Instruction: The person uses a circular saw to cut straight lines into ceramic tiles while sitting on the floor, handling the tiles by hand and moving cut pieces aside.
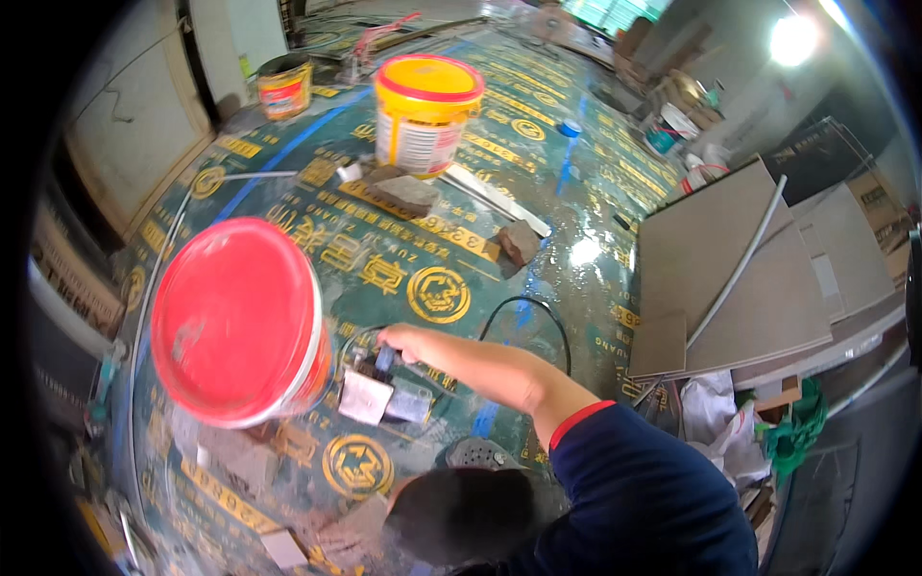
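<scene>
Right hand (403, 342): sole grip in view — fingers bent at the dark tool (369, 363), hold not discernible. Tool: on the green floor sheet (471, 324), just left of the hand; long axis unclear. Red-lidded bucket (235, 322): close by, farther left. Room: sheet stretching ahead — toward the stone (520, 242).

You have green floor sheeting (495, 293) underfoot, printed in yellow, crossed by blue tape (298, 149) and glinting wet toward two o'clock. At your ten stands a pale, door-like panel (134, 120); at one, a bright window (619, 13); at two, a glowing lamp (794, 40) by a grey wall (836, 84).
</scene>
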The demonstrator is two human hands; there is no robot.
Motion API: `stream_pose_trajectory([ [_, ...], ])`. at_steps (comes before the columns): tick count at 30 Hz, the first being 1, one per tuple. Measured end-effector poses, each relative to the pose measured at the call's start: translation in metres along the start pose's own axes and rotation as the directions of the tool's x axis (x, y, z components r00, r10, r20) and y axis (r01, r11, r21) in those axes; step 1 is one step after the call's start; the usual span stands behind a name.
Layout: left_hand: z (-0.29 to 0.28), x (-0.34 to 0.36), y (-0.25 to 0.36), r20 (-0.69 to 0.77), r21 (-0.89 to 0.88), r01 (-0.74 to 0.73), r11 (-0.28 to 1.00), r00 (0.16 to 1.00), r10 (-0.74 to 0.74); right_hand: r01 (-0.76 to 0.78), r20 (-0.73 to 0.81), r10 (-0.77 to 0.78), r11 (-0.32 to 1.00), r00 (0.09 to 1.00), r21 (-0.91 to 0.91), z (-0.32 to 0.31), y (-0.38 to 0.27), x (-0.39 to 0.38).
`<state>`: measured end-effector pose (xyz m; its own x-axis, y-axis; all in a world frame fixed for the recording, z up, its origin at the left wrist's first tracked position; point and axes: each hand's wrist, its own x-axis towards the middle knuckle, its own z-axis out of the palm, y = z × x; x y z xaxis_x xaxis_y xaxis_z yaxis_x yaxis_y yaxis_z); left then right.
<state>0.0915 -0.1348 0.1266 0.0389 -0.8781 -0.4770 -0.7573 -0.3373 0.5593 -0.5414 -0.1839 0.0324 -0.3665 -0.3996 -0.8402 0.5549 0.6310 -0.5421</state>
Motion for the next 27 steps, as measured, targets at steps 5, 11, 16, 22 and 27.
stream_pose_trajectory([
  [5, 0.007, 0.05, 0.046, 0.113, 0.163, -0.086, 0.983, 0.991, 0.068, 0.04, 0.103, -0.072, 0.96, 0.992, 0.279, -0.03, 0.022, -0.014],
  [11, 0.006, 0.113, 0.087, 0.27, 0.214, -0.256, 0.943, 0.943, 0.194, 0.442, -0.137, -0.449, 0.698, 0.883, 0.564, -0.162, 0.094, -0.076],
  [16, 0.04, 0.177, 0.128, 0.317, 0.375, -0.228, 0.899, 0.942, 0.107, -0.293, -0.707, -0.694, 0.654, 0.134, -0.697, -0.434, 0.196, -0.158],
  [22, 0.073, 0.209, 0.095, 0.244, 0.226, -0.062, 0.972, 0.97, 0.005, -0.584, -0.349, -0.65, -0.181, 0.675, -0.791, -0.694, 0.319, -0.285],
  [27, 0.074, 0.2, 0.089, -0.017, 0.289, 0.022, 0.957, 1.0, -0.018, -0.597, -0.677, -0.302, 0.32, 0.671, -0.735, -0.761, 0.312, -0.307],
])
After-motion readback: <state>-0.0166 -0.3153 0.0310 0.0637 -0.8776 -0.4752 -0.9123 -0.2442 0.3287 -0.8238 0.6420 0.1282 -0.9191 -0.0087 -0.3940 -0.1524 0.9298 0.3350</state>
